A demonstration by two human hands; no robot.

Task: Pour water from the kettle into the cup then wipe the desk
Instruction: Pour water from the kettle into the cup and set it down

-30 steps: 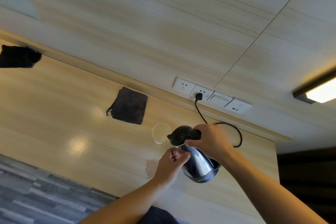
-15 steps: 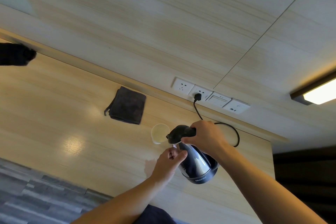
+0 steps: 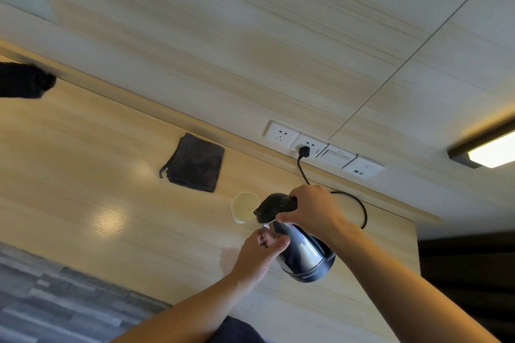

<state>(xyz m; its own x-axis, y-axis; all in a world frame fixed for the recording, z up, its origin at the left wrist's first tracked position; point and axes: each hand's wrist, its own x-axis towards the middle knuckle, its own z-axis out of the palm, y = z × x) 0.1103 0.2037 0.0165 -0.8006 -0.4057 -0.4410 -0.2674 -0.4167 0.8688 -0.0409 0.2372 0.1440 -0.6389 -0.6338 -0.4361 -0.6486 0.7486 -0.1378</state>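
Observation:
A steel kettle [image 3: 303, 253] with a black lid and handle is tilted, its spout over the rim of the white paper cup [image 3: 243, 206] on the wooden desk [image 3: 83, 175]. My right hand [image 3: 315, 209] grips the kettle's handle from above. My left hand [image 3: 263, 252] is below the spout with its fingers curled and its thumb against the kettle's steel wall. A dark folded cloth [image 3: 195, 163] lies flat on the desk to the left of the cup and behind it. No stream of water can be made out.
A faint wet patch [image 3: 227, 257] shows on the desk next to my left hand. The kettle base's black cord [image 3: 359, 203] runs to a wall socket [image 3: 305, 147]. A black object [image 3: 22, 79] lies at the far left. The desk ends at the right [image 3: 416, 242].
The kettle stays tilted at the cup, and both hands keep their places on it. The view has drifted slightly.

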